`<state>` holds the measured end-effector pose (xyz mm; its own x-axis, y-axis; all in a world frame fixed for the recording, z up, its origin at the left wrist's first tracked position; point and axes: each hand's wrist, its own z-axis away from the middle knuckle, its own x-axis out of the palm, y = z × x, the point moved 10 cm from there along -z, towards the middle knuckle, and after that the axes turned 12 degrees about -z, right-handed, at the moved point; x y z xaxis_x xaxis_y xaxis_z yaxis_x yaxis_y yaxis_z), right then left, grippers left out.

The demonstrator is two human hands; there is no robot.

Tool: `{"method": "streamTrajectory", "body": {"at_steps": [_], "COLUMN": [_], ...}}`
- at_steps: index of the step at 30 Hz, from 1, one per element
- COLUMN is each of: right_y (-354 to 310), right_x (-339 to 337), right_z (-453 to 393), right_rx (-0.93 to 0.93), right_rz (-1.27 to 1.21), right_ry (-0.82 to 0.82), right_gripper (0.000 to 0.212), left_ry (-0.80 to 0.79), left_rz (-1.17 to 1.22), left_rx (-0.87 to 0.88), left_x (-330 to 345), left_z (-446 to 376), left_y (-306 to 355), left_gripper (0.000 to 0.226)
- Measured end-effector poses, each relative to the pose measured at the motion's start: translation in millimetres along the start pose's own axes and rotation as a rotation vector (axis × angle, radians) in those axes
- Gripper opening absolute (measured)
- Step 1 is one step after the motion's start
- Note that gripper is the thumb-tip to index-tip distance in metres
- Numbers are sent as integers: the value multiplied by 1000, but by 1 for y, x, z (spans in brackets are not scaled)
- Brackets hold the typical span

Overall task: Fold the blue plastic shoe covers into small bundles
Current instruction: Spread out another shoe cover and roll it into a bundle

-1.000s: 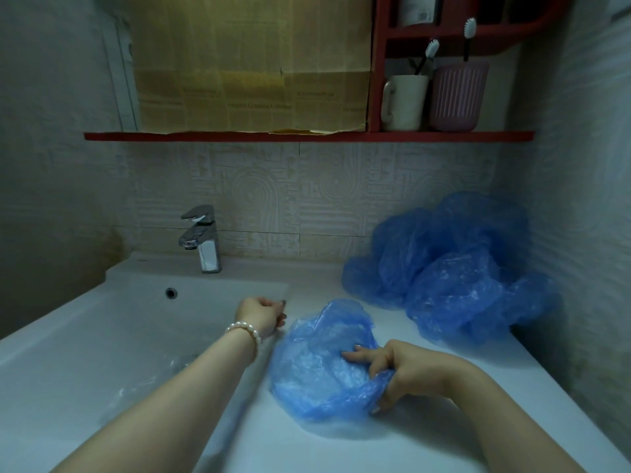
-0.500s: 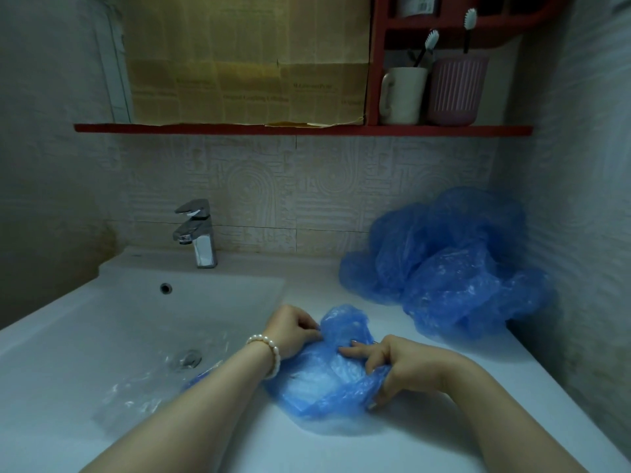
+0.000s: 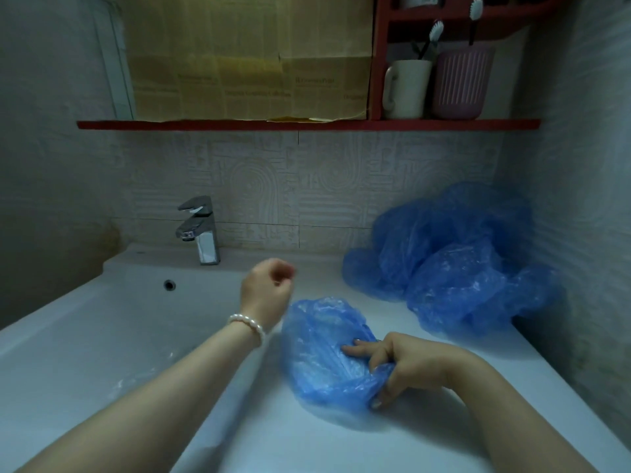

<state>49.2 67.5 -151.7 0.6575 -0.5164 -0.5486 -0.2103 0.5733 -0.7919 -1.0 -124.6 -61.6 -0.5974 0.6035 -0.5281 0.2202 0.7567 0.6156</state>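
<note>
Shoe cover (image 3: pixel 321 349): on counter (image 3: pixel 307 438), beside basin.
Right hand (image 3: pixel 406 365): pinches its near edge.
Left hand (image 3: pixel 268 288): raised, curled, holds nothing.
Handling: likely light, limp, slippery; grip at gathered edge.

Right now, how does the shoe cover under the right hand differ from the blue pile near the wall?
The shoe cover is a single piece, spread fairly flat on the counter; the pile is several pieces heaped high. The right hand grips the shoe cover; nothing touches the pile. Both are crinkled, translucent blue plastic.
</note>
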Motion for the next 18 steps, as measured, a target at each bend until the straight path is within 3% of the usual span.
{"method": "streamTrajectory", "body": {"at_steps": [2, 3, 4, 6, 9, 14, 16, 18], "right_y": [-3, -6, -8, -13, -8, -10, -9, -5], "right_x": [1, 2, 4, 8, 1, -5, -7, -11], "right_z": [-1, -2, -1, 2, 5, 7, 9, 14], "right_rx": [-24, -38, -50, -66, -53, -89, -68, -44], "right_rz": [21, 22, 21, 32, 32, 19, 54, 31], "right_ry": [3, -1, -14, -42, -6, 14, -7, -19], "right_gripper": [33, 32, 31, 28, 11, 24, 39, 49], "left_ry": [-123, -262, -433, -740, -1010, -1018, -956, -781], "left_rz": [-91, -208, -359, -639, -683, -694, -475, -29], "left_rx": [522, 702, 769, 703, 559, 622, 538, 324], "left_x": [15, 35, 58, 93, 119, 124, 115, 87], "left_z": [36, 58, 75, 93, 106, 110, 104, 82], "left_y": [66, 81, 79, 46, 12, 10, 18, 27], "left_gripper": [18, 30, 43, 66, 94, 105, 103, 89]}}
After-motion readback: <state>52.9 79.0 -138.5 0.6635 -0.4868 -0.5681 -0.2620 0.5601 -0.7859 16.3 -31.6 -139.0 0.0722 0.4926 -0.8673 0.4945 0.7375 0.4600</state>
